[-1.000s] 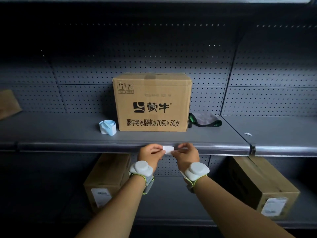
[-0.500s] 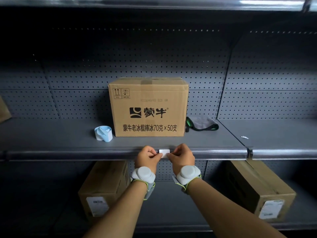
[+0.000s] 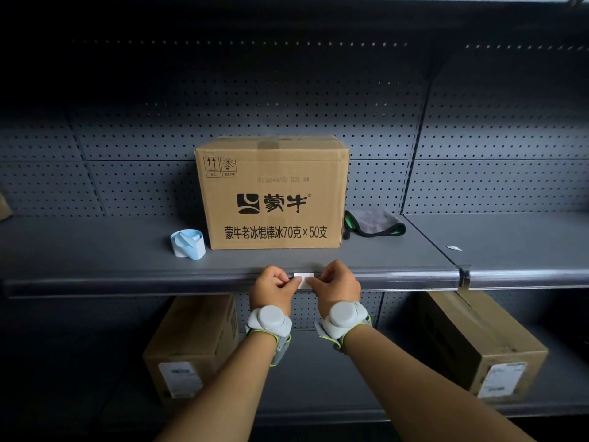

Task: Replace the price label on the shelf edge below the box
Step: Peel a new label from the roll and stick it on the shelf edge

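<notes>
Brown box [image 3: 272,193] w/ black print, white label [image 3: 302,277], grey perforated shelf backing [image 3: 223,116].

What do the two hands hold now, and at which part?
Both hold the white price label at the shelf edge: left hand pinches its left end, right hand its right end.

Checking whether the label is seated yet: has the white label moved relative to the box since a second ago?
Yes. The white label, pinched by the left hand and right hand, shifted slightly left against the box, onto the shelf edge.
</notes>
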Tool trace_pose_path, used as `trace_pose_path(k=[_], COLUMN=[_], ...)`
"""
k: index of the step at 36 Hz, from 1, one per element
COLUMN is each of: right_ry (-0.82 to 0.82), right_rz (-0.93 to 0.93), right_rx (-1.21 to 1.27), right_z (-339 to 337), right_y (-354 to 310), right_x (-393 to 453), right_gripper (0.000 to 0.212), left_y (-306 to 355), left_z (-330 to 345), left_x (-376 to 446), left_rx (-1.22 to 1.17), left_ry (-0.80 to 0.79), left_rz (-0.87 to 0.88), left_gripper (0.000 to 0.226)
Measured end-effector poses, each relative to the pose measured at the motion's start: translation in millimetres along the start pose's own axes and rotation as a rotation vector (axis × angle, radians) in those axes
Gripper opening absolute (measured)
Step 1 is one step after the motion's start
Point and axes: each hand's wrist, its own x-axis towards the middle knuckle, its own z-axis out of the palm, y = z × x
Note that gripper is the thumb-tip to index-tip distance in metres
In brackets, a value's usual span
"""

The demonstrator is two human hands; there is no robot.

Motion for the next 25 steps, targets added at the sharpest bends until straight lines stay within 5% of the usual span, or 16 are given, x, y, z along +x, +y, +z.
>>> trace_pose_path(k=[20, 25], right_ry=[-0.136, -0.145], right_rz=[0.03, 0.047], right_rx=[-0.092, -0.08], right_z=[-20.9, -22.3], right_y=[-14.2, -20.9], right_x=[2.9, 3.8], right_gripper=[0.03, 0.044], left_y=[-2.0, -6.7], left_z=[-2.3, 1.1], left_x=[8.4, 11.1], left_rx=[0.125, 0.108], left_ry=[0.022, 0.041], left_rz=[0.017, 0.006], left_gripper=[0.032, 0.038])
